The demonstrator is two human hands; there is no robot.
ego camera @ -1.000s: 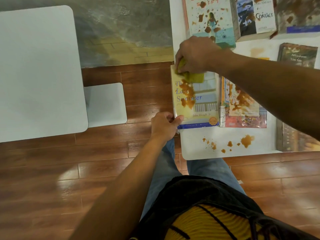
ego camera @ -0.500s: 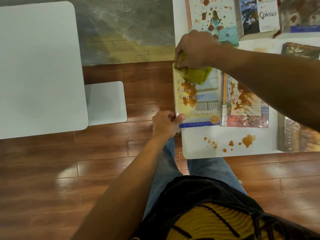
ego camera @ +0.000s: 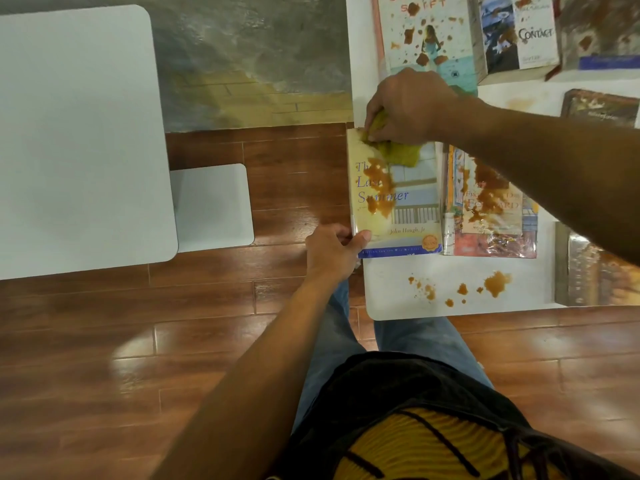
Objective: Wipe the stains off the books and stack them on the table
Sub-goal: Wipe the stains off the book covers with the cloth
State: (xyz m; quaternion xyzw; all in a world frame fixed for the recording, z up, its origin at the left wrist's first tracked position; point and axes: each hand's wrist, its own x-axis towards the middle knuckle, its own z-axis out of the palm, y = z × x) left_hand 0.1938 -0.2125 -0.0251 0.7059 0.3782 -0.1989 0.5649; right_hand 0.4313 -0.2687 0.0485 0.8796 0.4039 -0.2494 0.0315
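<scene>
Progress: early stage, judged from the present layout. No book looks clean and no stack exists.

Second white surface (ego camera: 69,133), well off to the left of the left hand, carries nothing visible; presumably the stacking spot, not confirmed.

Working surface (ego camera: 391,299), under and beyond both hands: brown splatter (ego camera: 497,284) on its bare near edge, to the right of the left hand.

Books, all stained: yellow book (ego camera: 412,216) between the two hands, overhanging the surface's left edge, with a large brown stain (ego camera: 379,188) mid-cover, unwiped. Second book (ego camera: 491,209) touches its right side, under the right forearm. Pale book (ego camera: 429,29) just beyond the right hand; "Contact" book (ego camera: 519,32) beside that; more at the frame's right edge, partly cut off.

Right hand (ego camera: 412,105): fingers curled, gripping the yellow-green cloth (ego camera: 401,152), pressed on the yellow book's far left corner.

Left hand (ego camera: 332,251): thumb over, fingers under, pinching the yellow book's near left corner.

Containers: none in view.
</scene>
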